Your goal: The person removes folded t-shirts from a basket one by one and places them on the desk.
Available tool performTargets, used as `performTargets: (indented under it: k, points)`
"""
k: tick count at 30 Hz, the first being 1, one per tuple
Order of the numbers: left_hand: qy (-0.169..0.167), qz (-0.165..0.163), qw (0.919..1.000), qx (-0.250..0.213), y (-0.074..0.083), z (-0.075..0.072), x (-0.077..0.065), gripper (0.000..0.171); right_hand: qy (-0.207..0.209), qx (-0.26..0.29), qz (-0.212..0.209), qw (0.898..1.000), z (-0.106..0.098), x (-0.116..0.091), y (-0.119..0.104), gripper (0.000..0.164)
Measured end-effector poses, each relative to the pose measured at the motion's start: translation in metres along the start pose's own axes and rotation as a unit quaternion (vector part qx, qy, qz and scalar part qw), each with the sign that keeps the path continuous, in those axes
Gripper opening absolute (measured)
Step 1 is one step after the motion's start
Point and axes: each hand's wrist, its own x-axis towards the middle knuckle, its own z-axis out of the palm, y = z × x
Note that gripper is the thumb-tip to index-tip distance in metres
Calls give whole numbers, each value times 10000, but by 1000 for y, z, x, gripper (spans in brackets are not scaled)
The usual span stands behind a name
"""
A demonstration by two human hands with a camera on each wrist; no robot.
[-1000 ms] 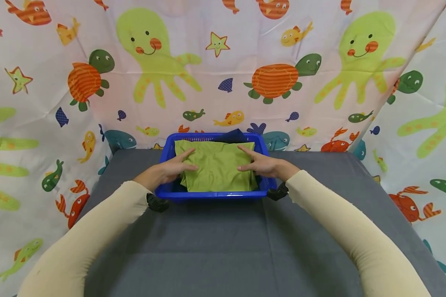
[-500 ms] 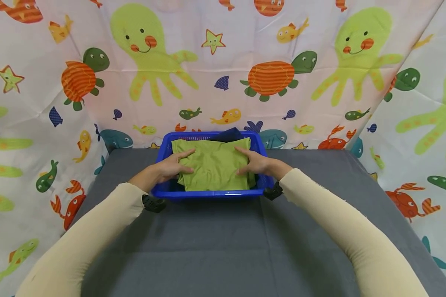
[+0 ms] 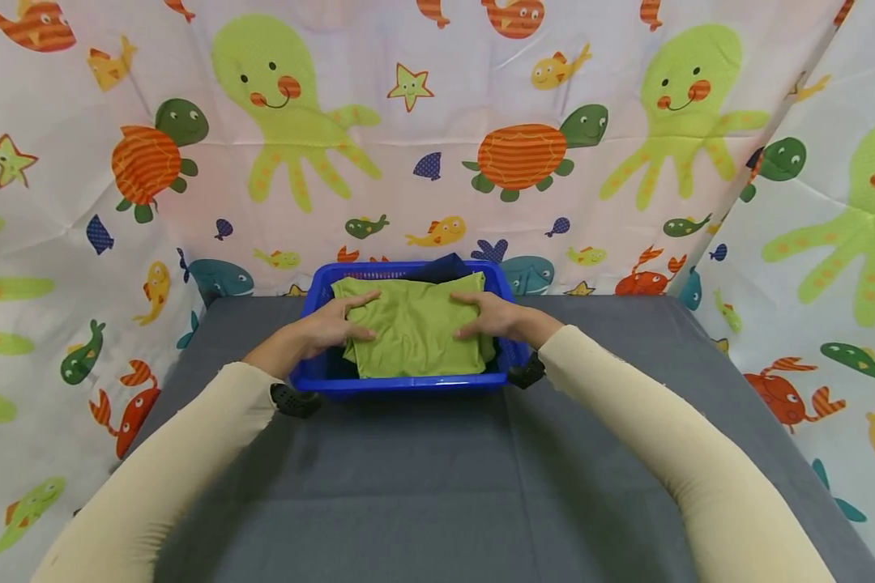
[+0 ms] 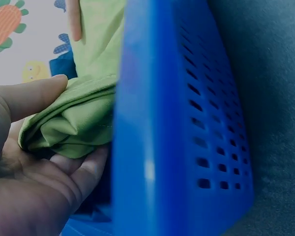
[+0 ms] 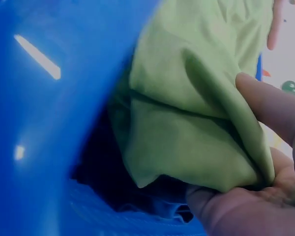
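Observation:
A folded lime-green cloth point(image 3: 417, 330) with a stitched hem lies in a blue plastic basket point(image 3: 408, 384). My left hand point(image 3: 326, 326) grips its left edge; in the left wrist view the thumb lies on top of the green cloth point(image 4: 81, 120) and the other fingers go beneath its layers. At the opposite edge my right hand point(image 3: 501, 316) holds the cloth the same way, thumb above and fingers under the fold point(image 5: 191, 142). Dark navy fabric point(image 3: 443, 268) pokes up behind the green cloth, and more dark fabric point(image 5: 105, 162) shows below it in the right wrist view.
The basket stands at the back of a table with a grey cover point(image 3: 408, 486). Directly behind it hangs a white curtain point(image 3: 379, 162) printed with sea animals, which continues along both sides. Perforated basket walls point(image 4: 211, 113) rise close to both hands.
The head view has shifted slightly, moving the scene left. Both hands stay at the cloth's sides, and its right side has drawn in a little from the basket wall.

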Motion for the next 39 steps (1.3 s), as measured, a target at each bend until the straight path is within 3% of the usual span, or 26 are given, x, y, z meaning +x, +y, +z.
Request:
performTargets:
  k: [7,14,20,31,39]
  points:
    - [50,257,9996,-141,8,-5,-11,83,169,113,-148,9997,-9,-8,-4,82]
    - [155,364,9992,-93,19,-7,-20,82,229,594,-286,9976,-19,-14,-8,82]
    - [175,410,9990,1,28,-6,-23,81,258,487,-367,9978,-28,-26,-14,80]
    - [231,658,9969,-372,51,-2,-24,84,358,528,-503,9967,-52,-45,-19,81]
    - [214,803,9949,-576,69,9,-20,84,362,601,-652,9954,-75,-58,-10,80]
